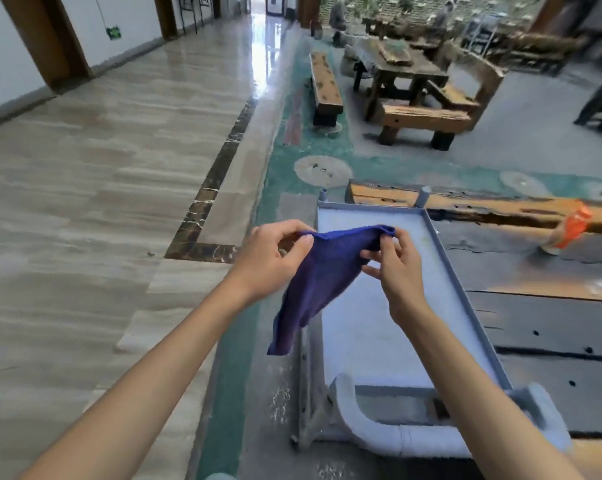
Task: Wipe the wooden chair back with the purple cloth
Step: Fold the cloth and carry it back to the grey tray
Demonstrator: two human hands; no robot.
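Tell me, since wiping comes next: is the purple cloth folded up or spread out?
Partly spread: both hands, left hand and right hand, pinch the purple cloth's top edge, and it hangs loosely below them.

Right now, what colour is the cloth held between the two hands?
Deep purple-blue, plain with no pattern; the cloth shows best in the head view.

The cloth (322, 271) hides part of the cart (448, 271) behind it. The left hand (271, 258) covers one top corner of the cloth, and the right hand (394, 268) covers the other. Both arms run off the bottom edge. The orange thing (571, 226) on the dark table (552, 323) is too blurry to name. The table is cut off on the right. Far benches (427, 116) look fuzzy.
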